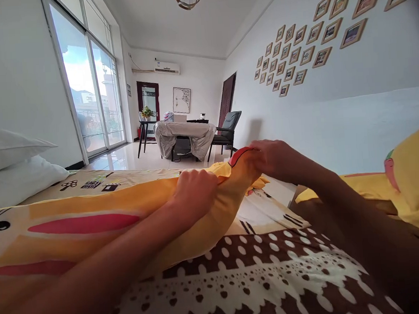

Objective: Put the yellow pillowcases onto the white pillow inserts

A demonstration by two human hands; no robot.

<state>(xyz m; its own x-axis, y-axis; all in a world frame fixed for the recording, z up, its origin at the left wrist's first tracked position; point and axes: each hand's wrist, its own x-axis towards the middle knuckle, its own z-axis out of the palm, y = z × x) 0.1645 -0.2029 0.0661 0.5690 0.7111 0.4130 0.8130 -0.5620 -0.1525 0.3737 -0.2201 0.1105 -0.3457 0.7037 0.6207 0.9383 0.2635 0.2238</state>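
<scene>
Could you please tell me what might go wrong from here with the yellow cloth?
The yellow cloth is gripped by both the left hand and the right hand, so uneven pulling could crease or twist it. Its lower edge lies over the patterned sheet, so a hard tug might rumple that sheet as well.

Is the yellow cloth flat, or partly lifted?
Partly lifted: left hand and right hand hold one end of the yellow cloth above the dotted bedding.

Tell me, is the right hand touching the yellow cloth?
Touching. The head view shows the right hand gripping the raised end of the yellow cloth.
</scene>
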